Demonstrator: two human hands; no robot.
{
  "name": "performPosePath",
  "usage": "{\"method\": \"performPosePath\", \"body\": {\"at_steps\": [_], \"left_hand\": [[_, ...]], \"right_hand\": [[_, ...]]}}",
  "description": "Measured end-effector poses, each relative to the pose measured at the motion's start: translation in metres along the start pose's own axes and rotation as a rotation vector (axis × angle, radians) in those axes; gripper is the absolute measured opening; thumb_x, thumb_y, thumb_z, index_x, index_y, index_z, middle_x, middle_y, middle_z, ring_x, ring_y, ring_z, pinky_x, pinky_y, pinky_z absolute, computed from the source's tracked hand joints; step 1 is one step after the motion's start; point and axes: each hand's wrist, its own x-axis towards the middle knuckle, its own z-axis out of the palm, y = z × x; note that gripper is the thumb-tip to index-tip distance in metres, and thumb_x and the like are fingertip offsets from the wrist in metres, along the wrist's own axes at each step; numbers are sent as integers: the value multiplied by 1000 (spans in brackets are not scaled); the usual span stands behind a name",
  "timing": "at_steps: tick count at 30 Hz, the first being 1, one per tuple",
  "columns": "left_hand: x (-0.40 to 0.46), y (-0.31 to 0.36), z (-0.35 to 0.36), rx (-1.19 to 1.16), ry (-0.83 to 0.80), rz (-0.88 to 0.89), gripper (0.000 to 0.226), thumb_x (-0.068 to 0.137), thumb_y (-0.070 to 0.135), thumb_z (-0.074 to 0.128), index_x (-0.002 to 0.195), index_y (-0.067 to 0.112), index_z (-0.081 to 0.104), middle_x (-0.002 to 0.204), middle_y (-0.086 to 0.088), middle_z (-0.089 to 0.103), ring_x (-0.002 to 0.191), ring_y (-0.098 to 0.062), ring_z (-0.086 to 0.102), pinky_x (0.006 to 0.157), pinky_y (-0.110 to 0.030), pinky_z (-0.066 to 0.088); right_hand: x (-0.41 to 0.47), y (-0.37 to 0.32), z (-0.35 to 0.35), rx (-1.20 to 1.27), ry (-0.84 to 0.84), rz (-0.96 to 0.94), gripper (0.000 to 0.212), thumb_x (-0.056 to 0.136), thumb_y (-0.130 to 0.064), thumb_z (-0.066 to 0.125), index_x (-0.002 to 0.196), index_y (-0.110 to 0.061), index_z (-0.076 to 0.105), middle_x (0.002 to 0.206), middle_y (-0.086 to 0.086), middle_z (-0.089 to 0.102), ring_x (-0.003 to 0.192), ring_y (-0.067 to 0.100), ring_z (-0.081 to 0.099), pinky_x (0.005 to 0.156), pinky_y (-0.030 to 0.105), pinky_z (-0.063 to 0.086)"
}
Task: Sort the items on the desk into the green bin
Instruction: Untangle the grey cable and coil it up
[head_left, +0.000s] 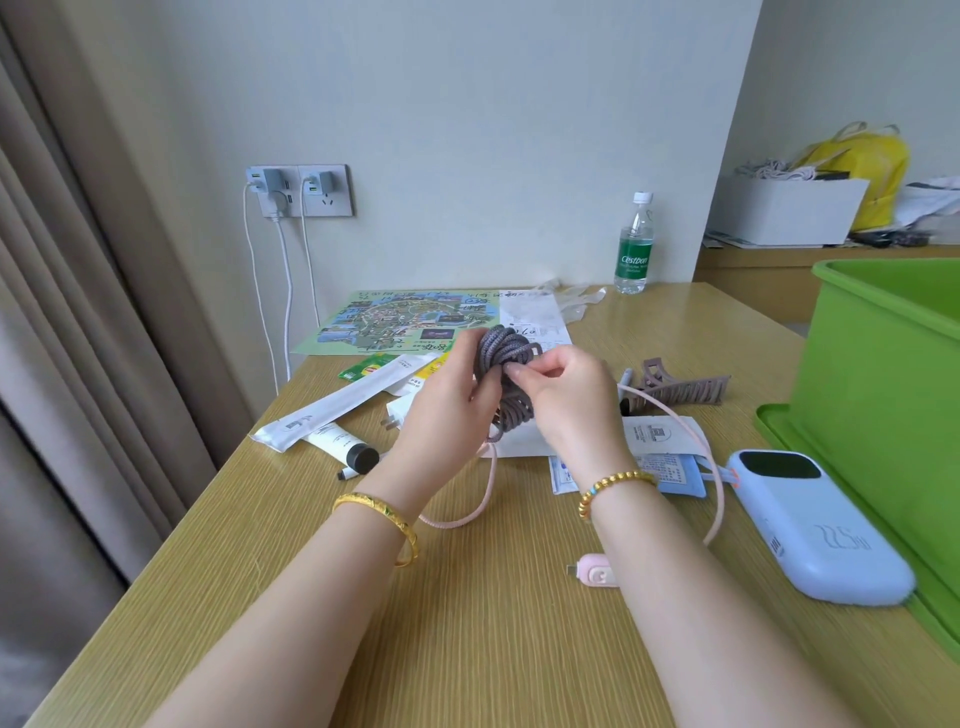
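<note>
Above the middle of the table, the left hand grips a coiled grey cable, and the right hand pinches one of its loops with curled fingers. The green bin stands at three o'clock, a blue power bank just beside it.

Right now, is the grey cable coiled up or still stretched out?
Coiled. The grey braided cable is bunched in loops; the left hand grips it and the right hand pinches a strand.
</note>
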Motion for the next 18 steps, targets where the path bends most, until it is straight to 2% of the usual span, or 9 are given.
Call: {"method": "performPosePath", "body": {"at_steps": [3,6,8,10,12,15,18], "left_hand": [[-1,1,-1,-64,-37,-1,21,94,14,43,110,27,44,81,10,58,74,-25,64,68,-32,49],[-2,1,-3,-105,-87,-30,23,93,12,44,104,32,42,80,15,56,75,-23,65,63,-17,47],[-2,0,-2,-121,-97,-70,21,93,13,44,105,29,39,82,11,58,77,-24,66,64,-19,48],[-3,1,0,-158,-88,-141,22,92,15,47,106,23,34,90,4,60,77,-23,65,65,-24,48],[-2,3,3,-213,-96,-188,27,90,18,55,106,19,34,100,0,58,75,-12,64,65,-23,50],[-2,4,5,-212,-128,-178,30,85,25,65,103,16,43,90,9,57,71,3,60,66,-17,50],[-6,5,6,-107,-187,-73,45,78,32,71,113,15,48,92,14,57,80,1,58,72,-11,44]], "right_hand": [[1,0,-1,75,7,53,38,78,-23,72,97,-18,40,79,-7,48,71,12,52,61,24,40],[3,-1,-3,33,-118,46,43,83,-17,66,122,-19,47,103,1,50,92,17,53,77,24,42],[1,-4,-3,71,-222,17,27,87,-11,59,113,-19,60,97,0,59,91,17,58,78,24,46],[0,-3,-4,98,-246,14,20,87,-7,56,101,-18,65,85,-3,63,84,15,60,77,27,48],[4,0,-6,80,-205,58,19,87,-5,52,97,-15,64,86,1,65,80,14,60,74,29,49],[11,5,-8,209,-92,230,15,87,-6,48,96,-8,59,90,12,64,75,20,58,70,34,52],[13,6,-9,402,-36,342,11,87,-4,46,93,-7,56,83,13,60,67,21,57,51,25,50]]}}
